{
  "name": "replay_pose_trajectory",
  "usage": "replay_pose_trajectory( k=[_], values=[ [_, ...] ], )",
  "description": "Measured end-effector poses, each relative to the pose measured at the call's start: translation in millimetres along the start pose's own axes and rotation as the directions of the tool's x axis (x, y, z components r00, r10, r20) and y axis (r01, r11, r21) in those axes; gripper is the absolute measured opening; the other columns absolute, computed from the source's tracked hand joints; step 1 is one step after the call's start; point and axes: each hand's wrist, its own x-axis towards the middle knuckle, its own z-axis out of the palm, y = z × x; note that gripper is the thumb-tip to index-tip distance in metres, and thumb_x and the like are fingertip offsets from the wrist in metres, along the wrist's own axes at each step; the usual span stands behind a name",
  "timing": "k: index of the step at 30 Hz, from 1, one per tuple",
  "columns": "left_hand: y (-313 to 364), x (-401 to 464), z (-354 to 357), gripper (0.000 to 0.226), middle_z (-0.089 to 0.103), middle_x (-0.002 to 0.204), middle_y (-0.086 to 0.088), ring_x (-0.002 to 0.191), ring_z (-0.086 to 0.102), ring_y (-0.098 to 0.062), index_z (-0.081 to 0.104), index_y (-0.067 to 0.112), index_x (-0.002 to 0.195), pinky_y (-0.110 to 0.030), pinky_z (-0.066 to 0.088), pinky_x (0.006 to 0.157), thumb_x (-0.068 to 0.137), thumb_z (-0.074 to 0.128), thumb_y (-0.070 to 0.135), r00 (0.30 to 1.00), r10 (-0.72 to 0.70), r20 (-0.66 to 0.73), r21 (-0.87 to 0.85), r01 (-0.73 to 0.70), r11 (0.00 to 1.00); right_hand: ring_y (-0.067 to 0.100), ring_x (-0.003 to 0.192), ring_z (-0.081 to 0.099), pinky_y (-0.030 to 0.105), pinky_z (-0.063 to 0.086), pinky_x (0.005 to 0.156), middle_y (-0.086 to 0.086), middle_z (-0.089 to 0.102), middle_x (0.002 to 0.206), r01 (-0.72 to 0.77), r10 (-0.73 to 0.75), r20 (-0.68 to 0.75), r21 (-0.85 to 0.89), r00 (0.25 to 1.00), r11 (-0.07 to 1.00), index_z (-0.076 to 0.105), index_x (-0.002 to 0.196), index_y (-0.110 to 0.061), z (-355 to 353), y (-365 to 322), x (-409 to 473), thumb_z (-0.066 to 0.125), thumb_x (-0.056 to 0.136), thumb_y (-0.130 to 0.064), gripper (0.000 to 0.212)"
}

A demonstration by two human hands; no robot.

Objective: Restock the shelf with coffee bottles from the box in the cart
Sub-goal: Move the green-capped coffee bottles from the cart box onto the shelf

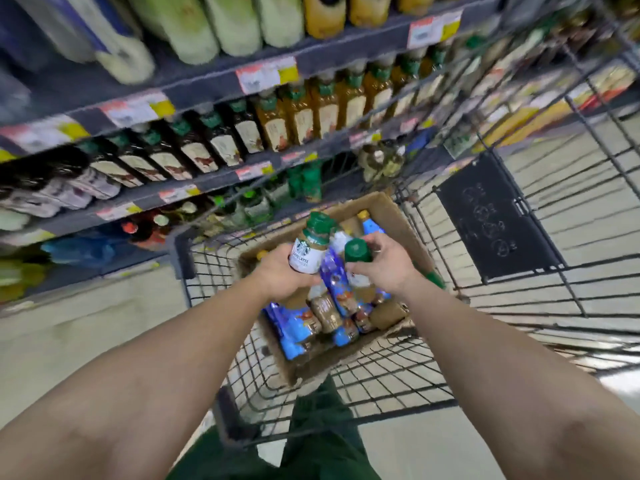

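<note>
A cardboard box (388, 209) lies in the wire cart (381, 382), holding several coffee bottles with blue and white labels (337, 292). My left hand (280, 275) grips a white-labelled coffee bottle with a green cap (310, 249), lifted just above the box. My right hand (389, 265) grips a second green-capped bottle (357, 251) near its top; its body is mostly hidden by my fingers. The shelf (221, 178) runs across the left and top, with rows of green-capped coffee bottles (221, 133) on it.
The cart's wire sides (554, 237) rise to the right, with a dark plastic flap (491, 220) on the far wall. Upper shelves carry pale and orange drink bottles (235, 26). Price tags (266, 74) line the shelf edges. Tiled floor (86, 341) lies to the left.
</note>
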Motion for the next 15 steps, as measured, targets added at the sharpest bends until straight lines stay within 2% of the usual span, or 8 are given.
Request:
replay_pose_trajectory(
  k=[2,4,7,9,10,12,13,15],
  values=[
    [-11,-22,-34,0.054,0.069,0.109,-0.001,0.094,0.062,-0.015,0.060,0.013,0.114,-0.031,0.051,0.090,0.067,0.086,0.012,0.999,0.031,-0.043,-0.056,-0.033,0.998,0.015,0.086,0.062,0.028,0.053,0.084,0.006,0.068,0.098,0.034,-0.041,0.084,0.091,0.996,0.995,0.061,0.107,-0.007,17,-37,-10,0.082,0.070,-0.005,0.042],
    [-24,-48,-74,0.047,0.071,0.109,-0.006,0.089,0.063,-0.016,0.062,0.011,0.111,-0.031,0.055,0.086,0.069,0.084,0.008,0.995,0.049,-0.084,-0.117,-0.059,0.991,0.005,0.074,0.062,0.020,0.052,0.072,-0.004,0.067,0.089,0.069,-0.092,0.194,0.124,0.977,0.990,0.063,0.103,-0.014,41,-85,-26,0.078,0.076,-0.006,0.032],
    [-48,-102,-146,0.043,0.070,0.111,-0.006,0.087,0.062,-0.011,0.062,0.012,0.112,-0.008,0.051,0.066,0.074,0.078,0.000,0.985,0.117,-0.124,-0.232,-0.143,0.962,0.005,0.073,0.065,0.027,0.052,0.069,-0.007,0.070,0.087,0.137,-0.178,0.337,0.141,0.925,0.981,0.065,0.094,-0.022,103,-161,-53,0.073,0.082,-0.013,0.017],
    [-73,-142,-202,0.038,0.071,0.100,0.001,0.085,0.064,-0.011,0.060,0.020,0.104,-0.011,0.051,0.062,0.075,0.079,0.003,0.968,0.149,-0.200,-0.280,-0.202,0.939,0.007,0.075,0.065,0.027,0.051,0.068,-0.006,0.069,0.087,0.189,-0.233,0.379,0.150,0.896,0.970,0.063,0.092,-0.022,154,-210,-78,0.070,0.084,-0.013,0.014],
    [-88,-163,-233,0.040,0.071,0.100,0.003,0.089,0.065,-0.013,0.060,0.020,0.105,-0.018,0.053,0.066,0.074,0.082,0.008,0.960,0.156,-0.234,-0.284,-0.221,0.933,0.008,0.078,0.065,0.028,0.050,0.070,-0.006,0.069,0.088,0.210,-0.254,0.384,0.154,0.888,0.966,0.063,0.093,-0.022,183,-233,-93,0.070,0.084,-0.013,0.014],
    [-123,-209,-296,0.053,0.072,0.108,0.000,0.100,0.067,-0.017,0.063,0.016,0.113,-0.033,0.056,0.084,0.066,0.087,0.015,0.935,0.174,-0.309,-0.273,-0.262,0.926,0.011,0.081,0.065,0.028,0.050,0.070,-0.004,0.070,0.088,0.249,-0.302,0.423,0.177,0.854,0.952,0.062,0.097,-0.021,243,-283,-125,0.069,0.085,-0.014,0.016],
    [-141,-234,-326,0.054,0.073,0.109,-0.001,0.101,0.068,-0.016,0.066,0.015,0.111,-0.036,0.055,0.091,0.062,0.088,0.017,0.915,0.190,-0.355,-0.262,-0.292,0.920,0.012,0.080,0.065,0.027,0.051,0.067,-0.004,0.070,0.088,0.278,-0.335,0.447,0.189,0.830,0.942,0.062,0.100,-0.020,274,-307,-143,0.068,0.086,-0.014,0.017],
    [-173,-284,-379,0.036,0.073,0.099,0.002,0.085,0.069,-0.003,0.068,0.019,0.098,-0.025,0.055,0.083,0.068,0.085,0.009,0.884,0.187,-0.429,-0.263,-0.320,0.910,0.011,0.079,0.065,0.025,0.052,0.064,-0.006,0.070,0.089,0.349,-0.410,0.478,0.214,0.777,0.912,0.063,0.106,-0.019,333,-354,-178,0.066,0.088,-0.015,0.019]
  ],
)
